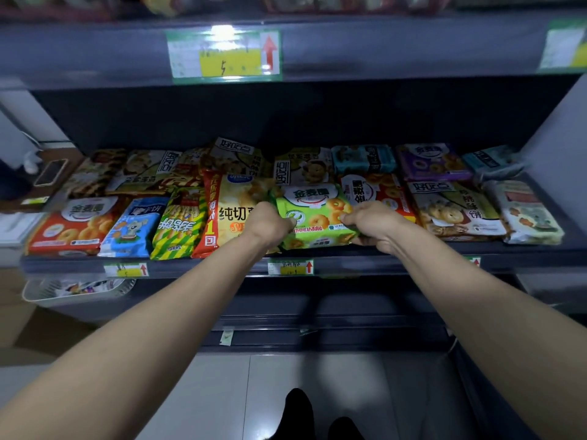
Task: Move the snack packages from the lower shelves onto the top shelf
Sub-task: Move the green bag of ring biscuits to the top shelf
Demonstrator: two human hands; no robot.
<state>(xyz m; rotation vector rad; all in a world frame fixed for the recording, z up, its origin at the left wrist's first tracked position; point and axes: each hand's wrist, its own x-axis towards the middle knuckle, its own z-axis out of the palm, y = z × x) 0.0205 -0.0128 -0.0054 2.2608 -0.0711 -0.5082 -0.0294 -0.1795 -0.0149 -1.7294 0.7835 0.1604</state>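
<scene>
A green snack package printed with ring biscuits lies at the front middle of the lower shelf. My left hand grips its left edge and my right hand grips its right edge. Around it lie many more packages: a yellow-and-red chips bag to its left, a green-and-yellow striped bag, a blue bag and a red ring-biscuit pack. The upper shelf's front rail runs across the top of the view, with blurred packages above it.
Packs fill the right side and back row of the shelf, among them a purple one and a teal one. Price tags hang on the rails. A white basket sits below left. Grey floor tiles and my dark shoes lie below.
</scene>
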